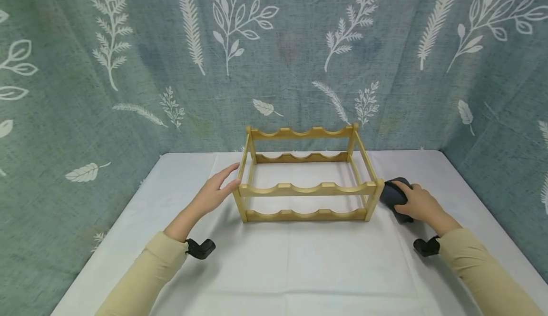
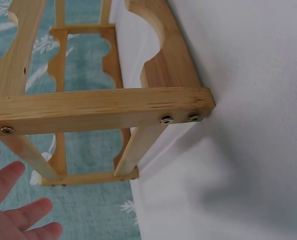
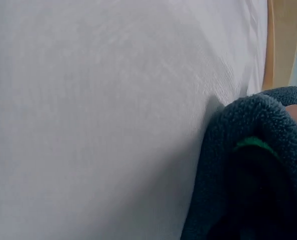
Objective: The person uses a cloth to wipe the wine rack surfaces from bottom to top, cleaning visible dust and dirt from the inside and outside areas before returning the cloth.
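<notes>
A two-tier wooden rack (image 1: 306, 190) with scalloped rails stands upright on the white-covered table. My left hand (image 1: 212, 194) is beside its left end, fingers spread and fairly straight. In the left wrist view those fingers (image 2: 26, 212) hold nothing and look apart from the rack's end bar (image 2: 98, 111). Right of the rack, my right hand (image 1: 421, 204) grips a dark blue bundle of fuzzy cloth (image 1: 395, 197), which looks like a rolled towel, down on the table. The right wrist view shows its plush folds (image 3: 253, 112) and a green edge; most of that hand is hidden there.
A white cloth (image 1: 291, 268) covers the table. Green-blue curtains (image 1: 291, 59) with white leaf prints hang behind it and on both sides. Each wrist wears a black camera mount, one at the left (image 1: 200, 248) and one at the right (image 1: 426, 246).
</notes>
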Demonstrator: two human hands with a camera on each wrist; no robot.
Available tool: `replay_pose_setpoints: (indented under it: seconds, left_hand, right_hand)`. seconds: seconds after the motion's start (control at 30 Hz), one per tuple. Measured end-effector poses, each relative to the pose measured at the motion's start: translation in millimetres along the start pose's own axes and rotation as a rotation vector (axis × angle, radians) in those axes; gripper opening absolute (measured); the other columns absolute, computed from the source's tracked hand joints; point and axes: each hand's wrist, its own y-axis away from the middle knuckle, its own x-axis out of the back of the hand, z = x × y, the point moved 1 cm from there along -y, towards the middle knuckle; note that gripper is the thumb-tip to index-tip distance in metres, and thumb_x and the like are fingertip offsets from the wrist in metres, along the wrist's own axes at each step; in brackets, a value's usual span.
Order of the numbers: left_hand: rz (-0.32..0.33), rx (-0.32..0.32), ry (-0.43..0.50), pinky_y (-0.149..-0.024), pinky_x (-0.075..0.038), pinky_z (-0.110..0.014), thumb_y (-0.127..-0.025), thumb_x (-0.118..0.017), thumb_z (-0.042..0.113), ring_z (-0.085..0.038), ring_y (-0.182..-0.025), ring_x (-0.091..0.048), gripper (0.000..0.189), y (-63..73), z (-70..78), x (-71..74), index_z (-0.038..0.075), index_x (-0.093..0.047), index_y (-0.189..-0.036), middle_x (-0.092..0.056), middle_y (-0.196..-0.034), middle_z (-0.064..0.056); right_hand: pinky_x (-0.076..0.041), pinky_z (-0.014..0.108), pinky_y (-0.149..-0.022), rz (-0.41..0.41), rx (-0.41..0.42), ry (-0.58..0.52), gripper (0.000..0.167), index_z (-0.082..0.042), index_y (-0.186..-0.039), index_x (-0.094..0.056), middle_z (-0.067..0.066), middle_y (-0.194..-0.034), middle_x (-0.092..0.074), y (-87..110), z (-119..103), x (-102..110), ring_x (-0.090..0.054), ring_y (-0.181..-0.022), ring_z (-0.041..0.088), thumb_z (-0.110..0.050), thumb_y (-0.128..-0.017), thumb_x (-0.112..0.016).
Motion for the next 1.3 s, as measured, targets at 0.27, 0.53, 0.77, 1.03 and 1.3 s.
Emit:
replay_pose_setpoints:
  seconds: [0.27,0.53,0.77,1.03,1.3]
  left_hand:
    - [-0.048,-0.008,0.045,-0.106,-0.019,-0.056,-0.098,-0.038,0.038,-0.03,-0.138,-0.017,0.054,0.1,-0.6,0.0,0.013,-0.029,-0.145,-0.021,-0.151,-0.008]
    - [-0.07,0.004,0.056,-0.106,-0.02,-0.057,-0.099,-0.036,0.04,-0.031,-0.138,-0.017,0.054,1.9,-3.7,0.4,0.014,-0.029,-0.145,-0.021,-0.151,-0.007]
    - [-0.084,-0.063,0.079,-0.106,-0.019,-0.056,-0.099,-0.037,0.034,-0.028,-0.139,-0.014,0.048,-0.4,-4.1,1.6,0.013,-0.033,-0.143,-0.019,-0.152,-0.003]
    - [-0.095,-0.052,0.062,-0.106,-0.02,-0.056,-0.099,-0.038,0.037,-0.029,-0.139,-0.015,0.051,-1.2,-5.9,2.3,0.014,-0.031,-0.144,-0.019,-0.152,-0.004]
    - [-0.087,-0.035,0.053,-0.106,-0.021,-0.056,-0.098,-0.04,0.036,-0.028,-0.139,-0.017,0.051,-2.4,-7.7,0.5,0.016,-0.029,-0.145,-0.019,-0.152,-0.002]
  right_hand:
    - [-0.043,0.06,-0.071,0.049,0.054,-0.034,0.073,-0.003,-0.14,-0.029,0.044,-0.12,-0.037,7.5,4,9,-0.046,-0.098,0.058,-0.026,-0.081,-0.064]
    - [-0.045,0.054,-0.067,0.077,0.093,-0.096,0.076,-0.004,-0.144,-0.022,0.043,-0.122,-0.035,23.2,0,43,-0.047,-0.098,0.056,-0.028,-0.083,-0.06]
    - [-0.045,0.05,-0.064,0.163,0.138,-0.138,0.077,-0.006,-0.146,-0.02,0.04,-0.126,-0.033,44.6,-16,78,-0.049,-0.096,0.052,-0.031,-0.087,-0.061]
    - [-0.042,0.058,-0.067,0.335,0.281,-0.185,0.076,-0.013,-0.146,-0.026,0.032,-0.13,-0.036,71.8,-51,107,-0.045,-0.1,0.048,-0.02,-0.083,-0.068]
    - [-0.046,0.053,-0.068,0.412,0.494,-0.188,0.075,-0.015,-0.141,-0.037,0.023,-0.124,-0.045,88.9,-104,104,-0.05,-0.1,0.04,-0.008,-0.075,-0.073]
